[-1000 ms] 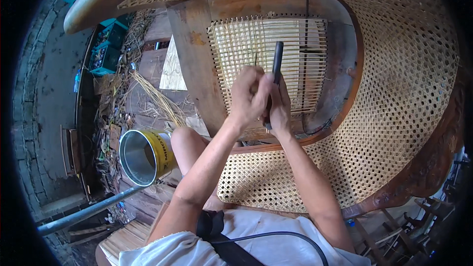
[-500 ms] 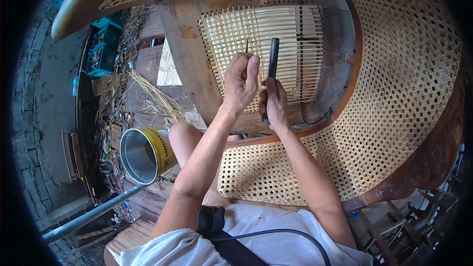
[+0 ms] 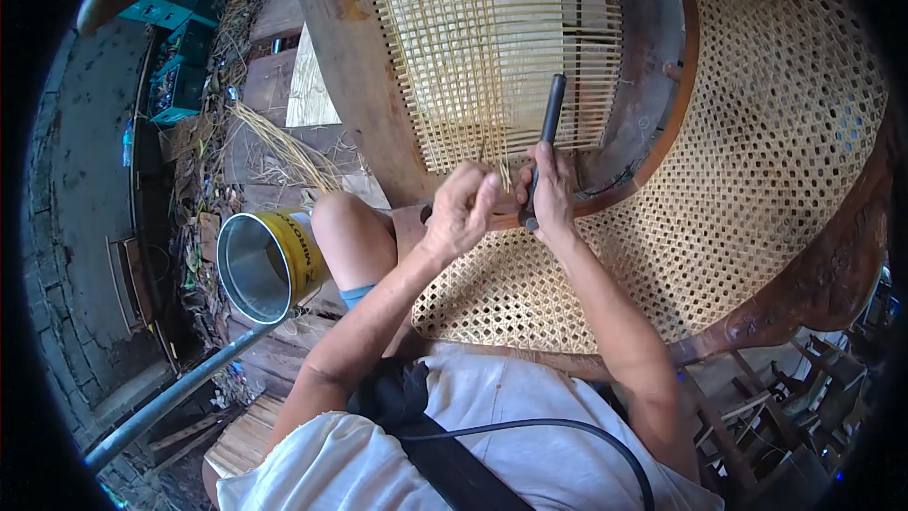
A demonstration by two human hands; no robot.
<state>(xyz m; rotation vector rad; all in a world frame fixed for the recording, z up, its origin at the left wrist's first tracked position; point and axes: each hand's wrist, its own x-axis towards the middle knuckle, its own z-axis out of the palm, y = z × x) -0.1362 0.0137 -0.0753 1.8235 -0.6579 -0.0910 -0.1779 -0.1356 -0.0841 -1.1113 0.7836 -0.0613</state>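
Note:
My left hand (image 3: 463, 210) is closed near the front edge of a seat frame, and a thin dark spike (image 3: 483, 148) stands up from its fist; the rest of that tool is hidden. To its right, my right hand (image 3: 552, 187) grips a dark cylindrical rod (image 3: 554, 104), tilted upward. Beyond both hands lies a half-woven cane panel (image 3: 454, 47), crossed strands on its left and mostly single-direction strands on its right. Loose strand ends (image 3: 505, 173) hang by my left fingers. Around the panel runs the wooden seat frame (image 3: 340, 66) with holes along its inner edge.
Finished cane mesh (image 3: 776, 132) curves round the right and near side. A yellow bucket (image 3: 307, 260) stands at the left, above a metal pipe (image 3: 180, 397). Cane strips (image 3: 293, 151) lie on the boards. Teal crates (image 3: 180, 85) sit at the far left.
Both hands have come nearer to me, off the middle of the panel. My left hand has dropped to the frame's near edge; the rod has shifted slightly right. The whole view has tilted down.

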